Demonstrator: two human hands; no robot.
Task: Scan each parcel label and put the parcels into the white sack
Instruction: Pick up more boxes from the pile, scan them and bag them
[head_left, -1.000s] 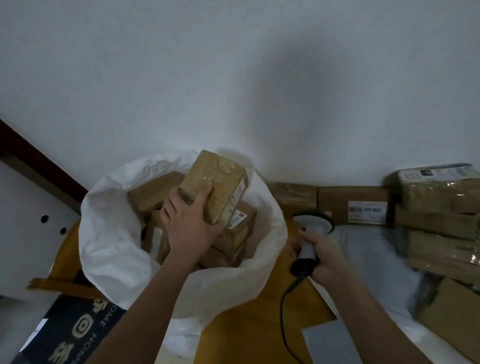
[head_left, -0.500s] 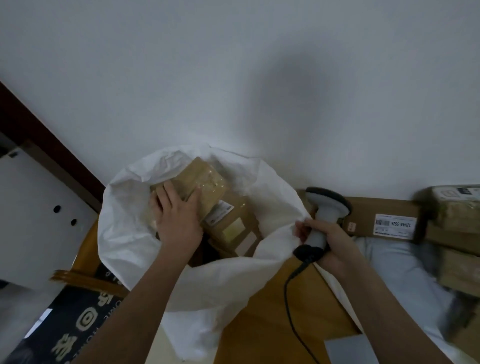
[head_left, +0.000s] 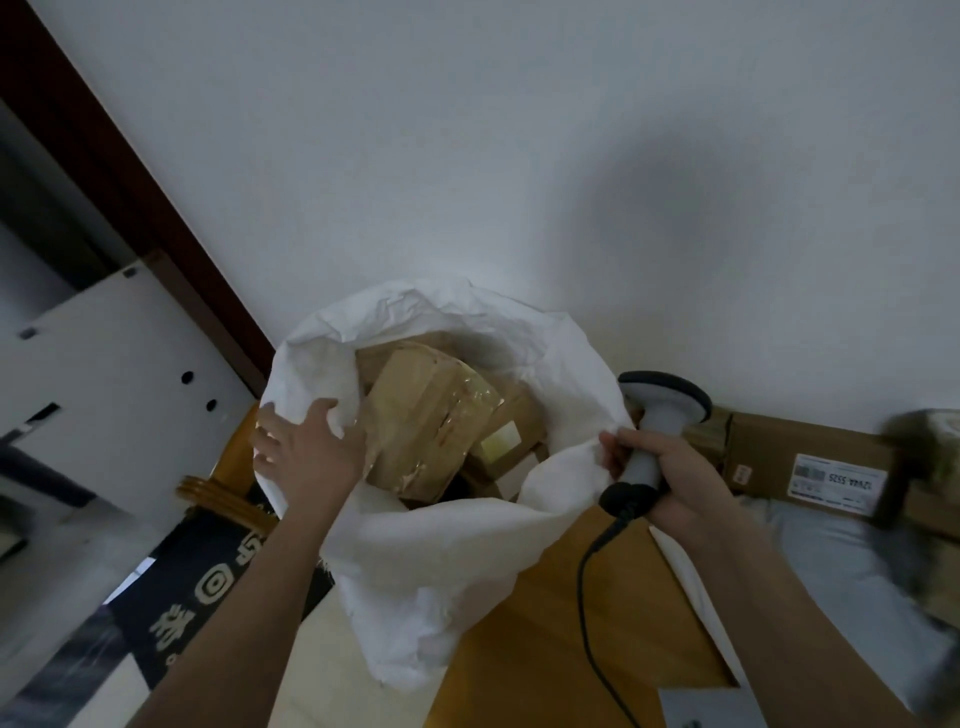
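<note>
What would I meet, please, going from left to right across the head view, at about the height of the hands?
White cabinet → left hand → taped parcel in the sack → scanner in the right hand → labelled box.

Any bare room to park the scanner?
Bare wooden tabletop between the white sack and the grey mailer, below the right hand holding the scanner. Crowded: sack mouth, full of parcels; boxes along the wall.
</note>
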